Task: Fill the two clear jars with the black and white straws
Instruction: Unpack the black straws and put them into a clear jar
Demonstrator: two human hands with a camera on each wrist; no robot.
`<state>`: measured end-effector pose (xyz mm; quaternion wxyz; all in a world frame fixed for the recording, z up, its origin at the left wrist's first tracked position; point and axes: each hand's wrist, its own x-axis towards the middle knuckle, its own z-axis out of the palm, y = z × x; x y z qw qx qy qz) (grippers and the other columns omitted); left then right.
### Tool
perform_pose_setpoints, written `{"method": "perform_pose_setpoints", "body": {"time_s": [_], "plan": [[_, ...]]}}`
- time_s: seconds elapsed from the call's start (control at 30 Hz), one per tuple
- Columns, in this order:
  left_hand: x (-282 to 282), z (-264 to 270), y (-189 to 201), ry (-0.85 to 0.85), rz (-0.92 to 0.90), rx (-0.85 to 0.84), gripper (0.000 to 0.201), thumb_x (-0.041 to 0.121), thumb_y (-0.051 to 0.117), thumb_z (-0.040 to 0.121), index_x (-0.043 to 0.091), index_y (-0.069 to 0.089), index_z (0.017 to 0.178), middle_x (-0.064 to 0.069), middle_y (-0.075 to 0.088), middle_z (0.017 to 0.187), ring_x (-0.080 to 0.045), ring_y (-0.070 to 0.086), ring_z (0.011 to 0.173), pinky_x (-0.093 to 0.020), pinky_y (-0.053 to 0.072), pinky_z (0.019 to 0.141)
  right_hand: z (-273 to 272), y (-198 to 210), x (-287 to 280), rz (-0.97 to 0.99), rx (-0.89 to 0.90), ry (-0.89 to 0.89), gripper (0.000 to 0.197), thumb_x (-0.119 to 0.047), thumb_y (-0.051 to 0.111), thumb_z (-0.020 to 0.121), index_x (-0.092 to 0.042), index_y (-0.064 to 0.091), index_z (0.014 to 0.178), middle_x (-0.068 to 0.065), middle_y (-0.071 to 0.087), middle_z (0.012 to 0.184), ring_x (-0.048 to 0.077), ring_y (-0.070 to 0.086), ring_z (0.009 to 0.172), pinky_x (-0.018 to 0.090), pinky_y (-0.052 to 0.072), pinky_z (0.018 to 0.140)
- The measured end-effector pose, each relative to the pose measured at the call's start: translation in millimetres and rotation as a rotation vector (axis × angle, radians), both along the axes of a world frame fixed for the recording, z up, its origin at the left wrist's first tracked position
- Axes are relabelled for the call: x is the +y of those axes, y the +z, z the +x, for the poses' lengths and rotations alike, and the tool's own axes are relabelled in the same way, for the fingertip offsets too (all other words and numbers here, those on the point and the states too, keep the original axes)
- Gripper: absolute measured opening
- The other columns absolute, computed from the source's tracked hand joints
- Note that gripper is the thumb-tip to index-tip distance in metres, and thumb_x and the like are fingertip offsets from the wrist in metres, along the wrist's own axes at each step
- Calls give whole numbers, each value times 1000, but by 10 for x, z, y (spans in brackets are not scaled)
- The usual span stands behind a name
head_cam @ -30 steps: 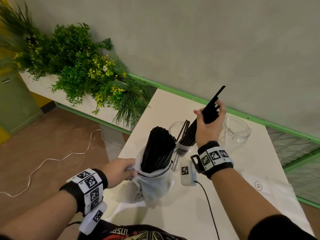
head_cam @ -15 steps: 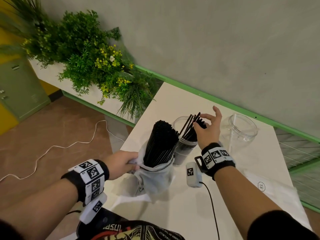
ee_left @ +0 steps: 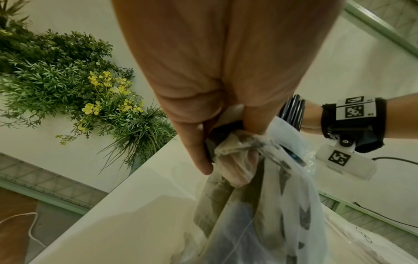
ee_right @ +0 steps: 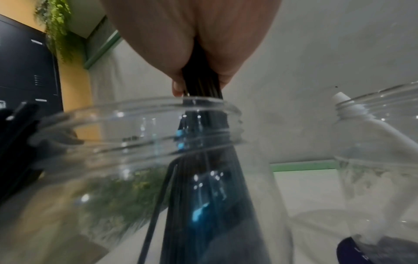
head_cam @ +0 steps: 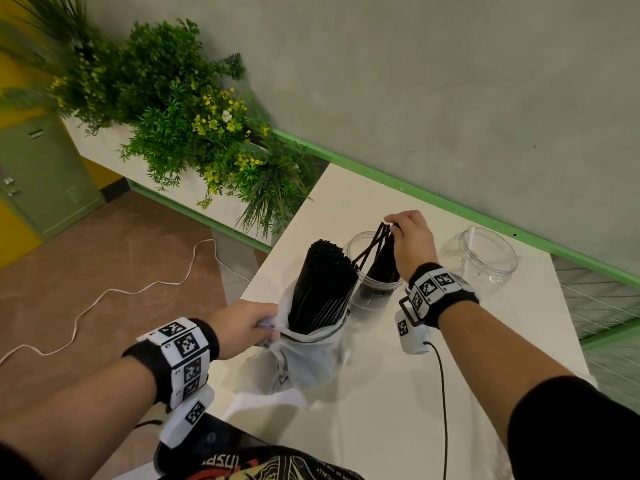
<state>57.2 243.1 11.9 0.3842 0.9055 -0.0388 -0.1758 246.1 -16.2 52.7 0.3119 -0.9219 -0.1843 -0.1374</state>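
Since half a second ago the right hand (head_cam: 412, 240) has closed: its fingers were spread over the jar (head_cam: 372, 289), and now they pinch the top of a small bunch of black straws (head_cam: 382, 258) standing inside it. From the head view the bunch leans in the jar, and a few straws cross toward the left rim.

From the right wrist view I see what the head view hides: the fingers (ee_right: 178, 71) press the straws (ee_right: 201, 84) from both sides just above the jar mouth (ee_right: 140, 109), and the lower ends spread out inside the clear wall. A second jar (ee_right: 380, 142) stands beside it with one white straw (ee_right: 353, 107) in it; in the head view this second jar (head_cam: 485, 258) looks only clear.

The left hand (head_cam: 242, 327) grips the gathered edge of a plastic bag (head_cam: 311, 355) on the surface (head_cam: 381, 393), and a thick bundle of black straws (head_cam: 322, 285) stands in the bag. From the left wrist view the fingers (ee_left: 199, 146) curl round the crumpled plastic (ee_left: 239, 148).
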Motion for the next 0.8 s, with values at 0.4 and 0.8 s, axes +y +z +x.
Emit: {"method": "perform_pose_setpoints", "body": {"time_s": [0.4,0.8], "plan": [[-21,0,104,4,-4,14,23,16,59,79,25,45,64,-11,68,82,-26,64,82,-43,53,78,122,-77,-92,-130,65,55,31,-1,40,97,-2,58,121,14,52,117,28,50,109,22,34,93],[4,0,-19,9,-49,-16,45,-4,54,84,33,46,59,30,61,63,-4,67,80,-15,48,65,80,-48,-76,-151,-117,46,29,-10,43,99,-8,59,123,12,53,124,31,42,115,24,28,97]]}}
